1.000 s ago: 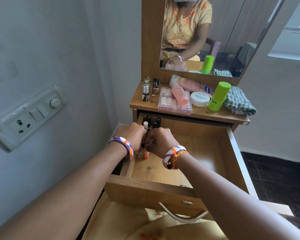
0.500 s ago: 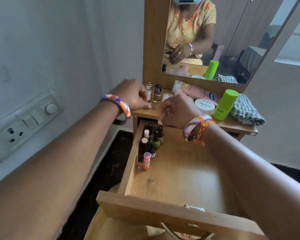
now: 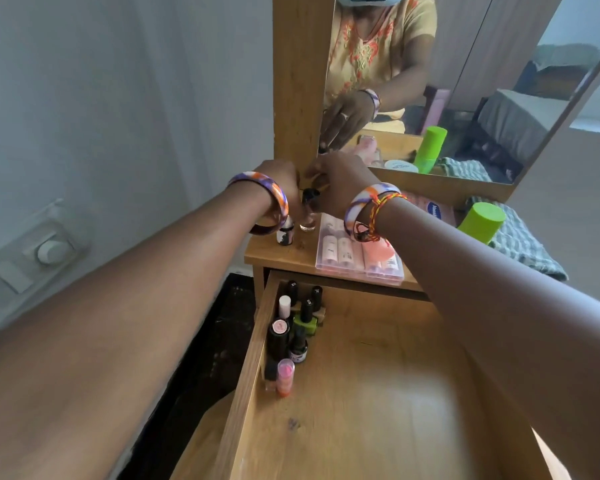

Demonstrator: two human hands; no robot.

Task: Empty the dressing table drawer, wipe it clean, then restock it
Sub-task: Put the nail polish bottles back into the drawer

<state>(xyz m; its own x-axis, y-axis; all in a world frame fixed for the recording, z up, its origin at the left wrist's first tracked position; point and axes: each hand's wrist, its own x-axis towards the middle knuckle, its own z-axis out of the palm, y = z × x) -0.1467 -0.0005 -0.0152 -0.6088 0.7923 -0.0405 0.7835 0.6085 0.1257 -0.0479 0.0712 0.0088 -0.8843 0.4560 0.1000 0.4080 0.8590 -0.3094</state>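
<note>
The wooden drawer (image 3: 378,393) stands pulled out below me. Several nail polish bottles (image 3: 293,332) are lined up along its left wall; the remaining floor is bare wood. Both my hands are up at the back left corner of the tabletop. My left hand (image 3: 279,188) is closed over the top of a small labelled bottle (image 3: 285,235). My right hand (image 3: 340,183) has its fingertips down beside a clear black-capped bottle (image 3: 308,211); what they touch is hidden.
A pink case of small bottles (image 3: 359,259) lies on the tabletop (image 3: 274,256). A pink tube (image 3: 433,209), a green can (image 3: 482,221) and a checked cloth (image 3: 527,247) sit at the right. The mirror (image 3: 465,81) rises behind. A switch plate (image 3: 32,258) is on the left wall.
Both hands left the nail polishes in the drawer and rose to the small bottles at the back left of the tabletop. The view moved closer and tilted down.
</note>
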